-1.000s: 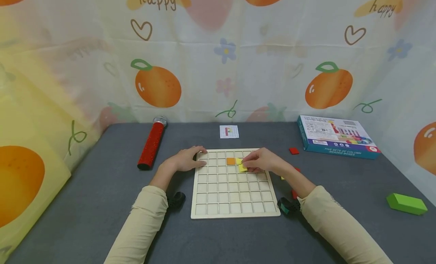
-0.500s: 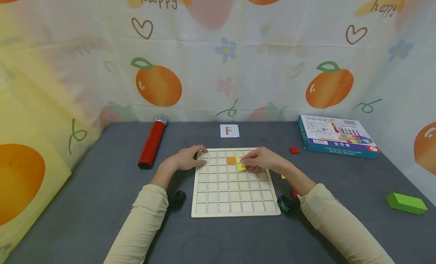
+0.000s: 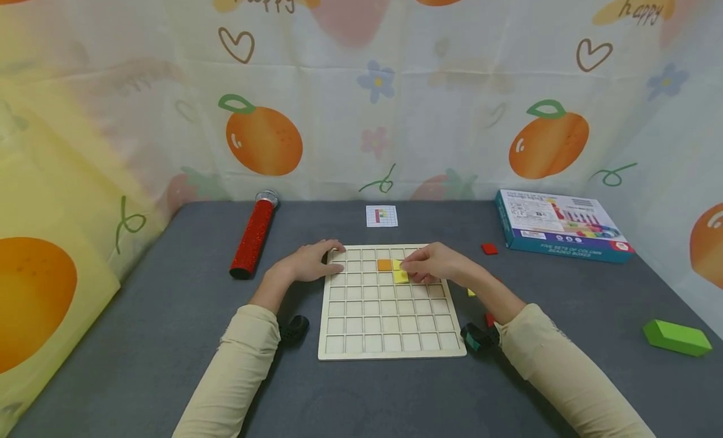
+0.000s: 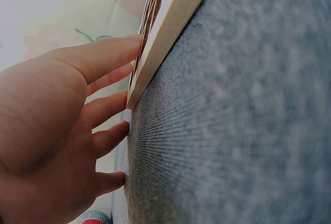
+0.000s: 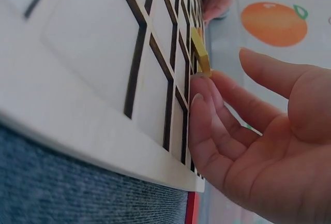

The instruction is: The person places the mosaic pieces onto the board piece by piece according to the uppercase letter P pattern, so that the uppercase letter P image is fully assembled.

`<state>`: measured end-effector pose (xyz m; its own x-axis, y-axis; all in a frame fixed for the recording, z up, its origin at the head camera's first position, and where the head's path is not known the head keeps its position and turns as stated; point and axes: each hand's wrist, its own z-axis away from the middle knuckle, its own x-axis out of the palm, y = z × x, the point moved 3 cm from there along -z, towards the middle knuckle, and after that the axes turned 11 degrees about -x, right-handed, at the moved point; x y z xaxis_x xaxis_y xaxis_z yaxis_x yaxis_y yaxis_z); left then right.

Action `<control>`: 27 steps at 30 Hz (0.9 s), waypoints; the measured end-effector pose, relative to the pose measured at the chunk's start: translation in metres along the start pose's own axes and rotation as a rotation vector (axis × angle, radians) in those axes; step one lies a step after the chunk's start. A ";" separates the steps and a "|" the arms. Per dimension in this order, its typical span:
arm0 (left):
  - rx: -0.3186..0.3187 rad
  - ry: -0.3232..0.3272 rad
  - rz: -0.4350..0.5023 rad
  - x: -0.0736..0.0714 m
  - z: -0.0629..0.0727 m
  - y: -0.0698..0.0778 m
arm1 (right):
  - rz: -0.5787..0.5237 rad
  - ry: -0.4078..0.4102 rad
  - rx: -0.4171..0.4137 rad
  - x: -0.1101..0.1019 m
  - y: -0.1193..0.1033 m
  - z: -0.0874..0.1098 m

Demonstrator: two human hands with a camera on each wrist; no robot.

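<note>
A pale wooden grid board [image 3: 370,326] lies on the table. At its far left corner is my left hand [image 3: 305,262]; the left wrist view shows its thumb and fingers [image 4: 111,138] fairly straight, touching the corner. Over the far right part reaches my right hand [image 3: 432,263]. Its fingertips [image 5: 201,87] touch a yellow tile [image 5: 200,53] that looks slightly tilted, while the thumb [image 5: 266,71] stands apart. In the head view an orange tile [image 3: 384,265] sits in a cell, with one yellow tile [image 3: 396,264] beside it and another yellow tile [image 3: 400,277] just nearer.
Behind the board lies a small pattern card [image 3: 381,216]. A red glittery microphone [image 3: 254,237] is at the left. To the right are a boxed set [image 3: 565,224], a green block [image 3: 676,337], a red tile [image 3: 489,248] and another red tile [image 3: 489,319] near the sleeve.
The nearer yellow tile under my right fingers has shifted slightly left and now sits straighter. My left hand stays at the board's corner.
</note>
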<state>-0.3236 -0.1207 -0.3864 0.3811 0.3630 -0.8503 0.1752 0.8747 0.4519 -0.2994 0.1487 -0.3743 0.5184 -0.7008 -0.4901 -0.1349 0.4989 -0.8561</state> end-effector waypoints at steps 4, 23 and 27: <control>0.020 0.005 0.006 0.000 -0.002 -0.003 | 0.002 0.001 0.012 0.000 0.002 -0.003; -0.011 0.013 0.008 0.002 0.001 -0.001 | -0.155 -0.070 -0.053 -0.015 0.012 0.002; -0.008 0.014 0.006 0.001 0.000 0.000 | -0.157 -0.074 -0.073 -0.025 0.015 0.008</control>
<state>-0.3232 -0.1207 -0.3876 0.3690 0.3724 -0.8516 0.1659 0.8751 0.4546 -0.3077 0.1782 -0.3734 0.5985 -0.7262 -0.3383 -0.1070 0.3460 -0.9321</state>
